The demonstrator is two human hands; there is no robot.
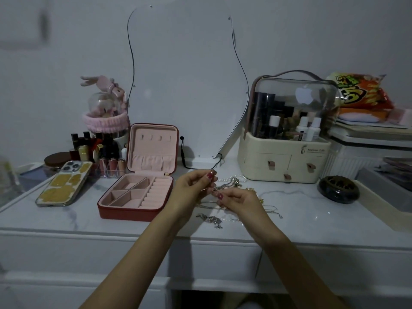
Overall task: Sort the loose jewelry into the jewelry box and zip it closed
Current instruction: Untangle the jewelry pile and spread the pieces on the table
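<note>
A red jewelry box point(124, 214) with pink lining lies open on the white dresser top, its lid standing upright and its compartments bare. To its right my left hand point(194, 186) and my right hand point(238, 200) are raised a little above the table, and both pinch a silver chain point(223, 186) between them. Loose jewelry lies under and around the hands: a pearl strand point(231, 178), a silver chain bundle point(211, 219), thin chains point(273, 211) and gold pieces point(253, 190).
A phone point(64, 184) lies left of the box, with lipsticks and bottles point(98, 152) behind it. A wavy mirror point(185, 85) leans on the wall. A cream cosmetics organizer point(285, 161) and a dark round dish point(337, 189) stand at the right.
</note>
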